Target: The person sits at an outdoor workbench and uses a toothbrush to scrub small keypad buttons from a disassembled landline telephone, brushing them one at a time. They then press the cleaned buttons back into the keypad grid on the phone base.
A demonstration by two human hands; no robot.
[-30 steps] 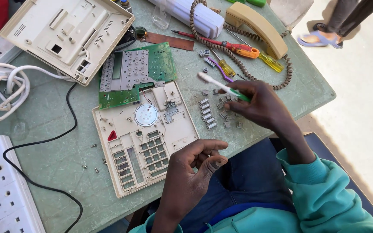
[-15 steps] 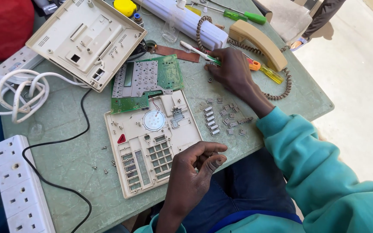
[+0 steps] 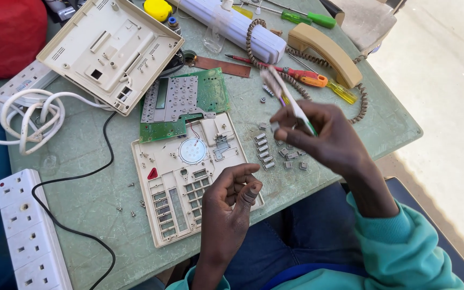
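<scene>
Up at one o'clock over the table point(image 3: 81, 161): white toothbrush point(image 3: 291, 102) with green handle end, blurred, clamped between fingers and thumb of right hand point(image 3: 323, 137). Below at six o'clock, left hand point(image 3: 229, 201) curled, fingertips pinched together, contents impossible to tell, above beige phone faceplate point(image 3: 173, 182). Loose grey keys point(image 3: 267, 150) at three o'clock of faceplate, green circuit board point(image 3: 183, 102) at twelve.

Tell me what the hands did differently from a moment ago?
The right hand went out to the tools at the table's far side, then came back raised, holding the white toothbrush. The left hand stayed curled over the beige phone front panel, which, like the green circuit board, stayed put.
</scene>
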